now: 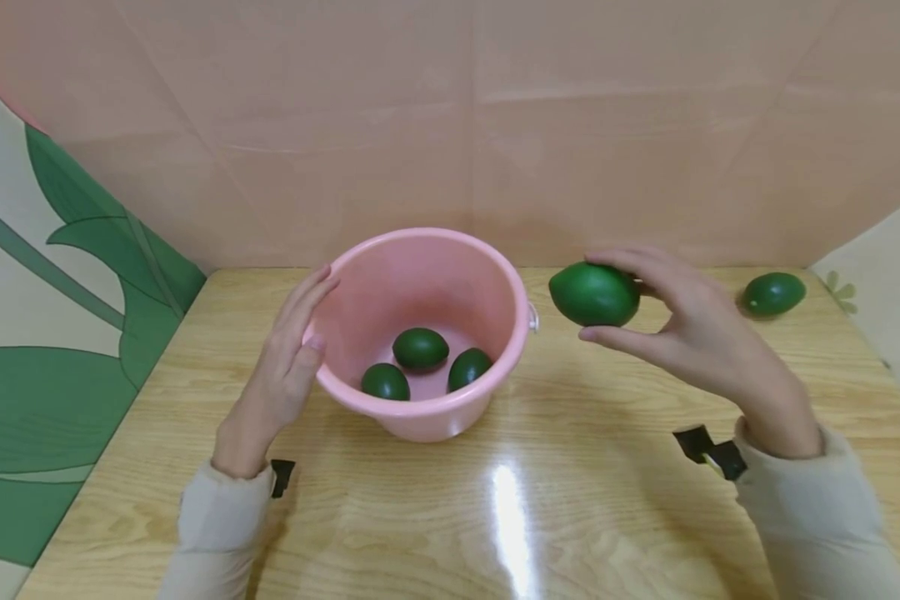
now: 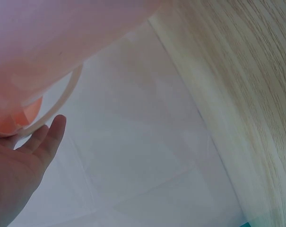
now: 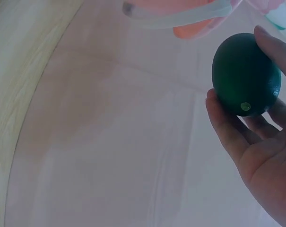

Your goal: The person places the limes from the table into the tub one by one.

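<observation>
My right hand [image 1: 690, 333] holds a dark green avocado [image 1: 594, 294] between thumb and fingers, in the air to the right of a pink bucket [image 1: 435, 409]. In the right wrist view the avocado [image 3: 247, 73] shows a small pale stem spot. The left hand [image 1: 281, 367] rests against the bucket's left side, thumb at the rim and fingers extended along it. At the bucket's bottom lie three more avocados, one at the back [image 1: 421, 348], one at left [image 1: 386, 382] and one at right [image 1: 469, 368]. From the left wrist, the fingers [image 2: 53, 137] are near the bucket's pale handle [image 2: 62, 97].
Another avocado [image 1: 774, 294] lies on the wooden table [image 1: 390, 517] at the far right, by the back edge. A pinkish covered wall [image 1: 465, 133] rises behind the table. Green leaf pictures [image 1: 37, 408] cover the left wall.
</observation>
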The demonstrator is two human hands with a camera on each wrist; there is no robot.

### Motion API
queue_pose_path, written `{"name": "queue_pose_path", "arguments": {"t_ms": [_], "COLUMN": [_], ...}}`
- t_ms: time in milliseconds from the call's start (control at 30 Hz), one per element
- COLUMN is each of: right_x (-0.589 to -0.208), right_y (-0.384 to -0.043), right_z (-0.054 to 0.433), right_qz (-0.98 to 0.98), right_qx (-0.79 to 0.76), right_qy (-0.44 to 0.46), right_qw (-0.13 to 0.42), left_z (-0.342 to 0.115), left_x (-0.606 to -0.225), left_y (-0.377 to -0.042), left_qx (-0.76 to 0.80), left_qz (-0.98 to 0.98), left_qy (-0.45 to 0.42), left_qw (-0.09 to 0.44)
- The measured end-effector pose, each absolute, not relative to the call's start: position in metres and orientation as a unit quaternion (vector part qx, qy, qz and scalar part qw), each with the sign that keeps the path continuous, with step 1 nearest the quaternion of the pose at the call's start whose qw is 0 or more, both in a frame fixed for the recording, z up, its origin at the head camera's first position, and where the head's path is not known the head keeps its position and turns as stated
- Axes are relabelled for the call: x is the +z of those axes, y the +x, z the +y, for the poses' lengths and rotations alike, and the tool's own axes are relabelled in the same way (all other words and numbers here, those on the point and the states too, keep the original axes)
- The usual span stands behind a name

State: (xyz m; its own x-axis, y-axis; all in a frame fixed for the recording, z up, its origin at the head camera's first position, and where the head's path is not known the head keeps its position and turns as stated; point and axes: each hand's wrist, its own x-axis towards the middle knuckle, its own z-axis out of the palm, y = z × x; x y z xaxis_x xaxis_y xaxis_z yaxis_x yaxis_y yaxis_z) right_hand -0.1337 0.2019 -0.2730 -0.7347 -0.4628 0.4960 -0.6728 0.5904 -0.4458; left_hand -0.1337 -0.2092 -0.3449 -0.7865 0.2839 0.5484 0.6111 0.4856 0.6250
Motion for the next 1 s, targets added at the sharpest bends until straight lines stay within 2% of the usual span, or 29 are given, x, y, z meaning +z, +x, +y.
{"name": "queue_pose_path", "arguments": {"t_ms": [233, 1000], "right_x": [-0.27, -0.267], "right_y": [-0.136, -0.14], "right_z": [0.195, 0.168], "right_qz": [-0.872, -0.848], "right_qx": [0.298, 0.312], "right_qy": [0.344, 0.393], "right_qw": [0.181, 0.173], "left_z": [-0.209, -0.209], "left_x": [-0.345, -0.346], "left_y": [-0.134, -0.135], "left_qx": [-0.431, -0.424], "left_qz": [-0.84, -0.841], "left_qy": [-0.266, -0.272], "left_qw": [0.192, 0.197]}}
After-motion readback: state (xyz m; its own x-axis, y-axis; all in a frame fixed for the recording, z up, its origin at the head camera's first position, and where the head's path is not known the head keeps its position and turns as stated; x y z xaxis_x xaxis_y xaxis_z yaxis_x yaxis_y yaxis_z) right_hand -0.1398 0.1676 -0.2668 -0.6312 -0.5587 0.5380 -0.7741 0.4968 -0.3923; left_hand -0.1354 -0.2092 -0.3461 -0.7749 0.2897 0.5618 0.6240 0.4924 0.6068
